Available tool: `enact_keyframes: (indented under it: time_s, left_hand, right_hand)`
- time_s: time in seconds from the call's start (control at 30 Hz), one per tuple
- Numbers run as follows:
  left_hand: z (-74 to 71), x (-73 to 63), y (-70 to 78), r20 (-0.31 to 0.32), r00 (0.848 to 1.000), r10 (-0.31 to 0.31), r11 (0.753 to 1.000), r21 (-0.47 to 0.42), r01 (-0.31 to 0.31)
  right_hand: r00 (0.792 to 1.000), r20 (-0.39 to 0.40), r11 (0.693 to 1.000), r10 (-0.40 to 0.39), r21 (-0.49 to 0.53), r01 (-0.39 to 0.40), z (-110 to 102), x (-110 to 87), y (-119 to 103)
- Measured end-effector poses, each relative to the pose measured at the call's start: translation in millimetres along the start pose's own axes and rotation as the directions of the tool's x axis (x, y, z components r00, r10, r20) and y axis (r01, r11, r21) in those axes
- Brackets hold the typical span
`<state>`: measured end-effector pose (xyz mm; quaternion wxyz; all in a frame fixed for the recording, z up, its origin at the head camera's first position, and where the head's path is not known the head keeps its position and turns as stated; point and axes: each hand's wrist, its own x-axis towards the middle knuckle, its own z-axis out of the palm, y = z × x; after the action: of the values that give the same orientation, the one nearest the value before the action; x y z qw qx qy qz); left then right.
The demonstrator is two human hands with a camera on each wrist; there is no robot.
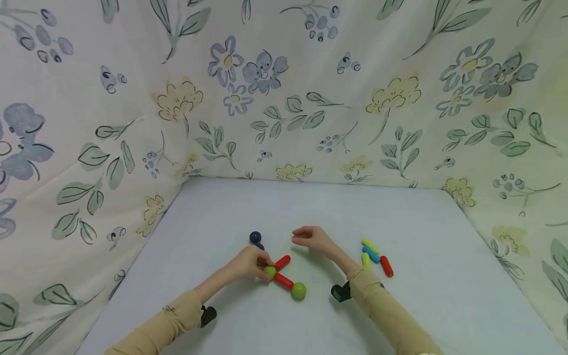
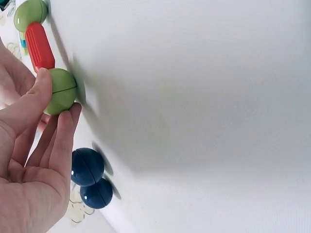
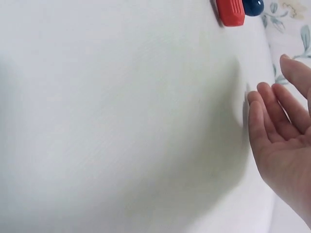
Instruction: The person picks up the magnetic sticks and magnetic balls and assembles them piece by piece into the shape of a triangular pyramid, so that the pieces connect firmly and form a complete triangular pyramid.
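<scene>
My left hand (image 1: 250,263) pinches a green ball (image 2: 63,91) between thumb and fingers, low over the white table. Two red rods meet at this ball: one red rod (image 1: 282,262) slants up and away, the other red rod (image 1: 284,281) runs toward a second green ball (image 1: 299,290). Just beyond the left hand, two dark blue balls (image 2: 88,167) sit against each other. My right hand (image 1: 314,239) is above the table with nothing in its grasp, its fingers loosely bent and thumb apart. In the right wrist view, a red rod's end (image 3: 230,12) shows beyond its fingers.
Right of the right forearm lie two yellow rods (image 1: 370,245), a blue rod (image 1: 371,254) and a loose red rod (image 1: 386,266). A flower-patterned cloth (image 1: 284,123) stands along the table's back and sides. Black wrist devices (image 1: 341,292) hang beneath the sleeves.
</scene>
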<state>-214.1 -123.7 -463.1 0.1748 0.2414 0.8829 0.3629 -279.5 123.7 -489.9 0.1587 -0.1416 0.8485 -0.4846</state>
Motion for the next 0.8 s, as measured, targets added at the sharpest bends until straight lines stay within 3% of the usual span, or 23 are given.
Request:
enact_keyframes:
  time_s: [0.43,0.67,0.8]
  left_hand:
    - [-6.4,1.4,-2.3,0.031,0.999,0.018,1.000,0.006,-0.018]
    - [-8.1,-2.3,-4.2,0.026,0.998,0.052,0.998,0.032,-0.052]
    - [-11.0,-6.1,-5.5,0.020,0.999,0.040,0.999,0.033,-0.041]
  right_hand:
    - [0.988,0.137,0.997,-0.073,-0.019,0.076,30,28.8,-21]
    - [0.984,0.153,0.995,-0.092,-0.025,0.097,44,35.5,-29]
    - [0.981,0.169,0.994,-0.098,-0.030,0.104,48,36.2,-34]
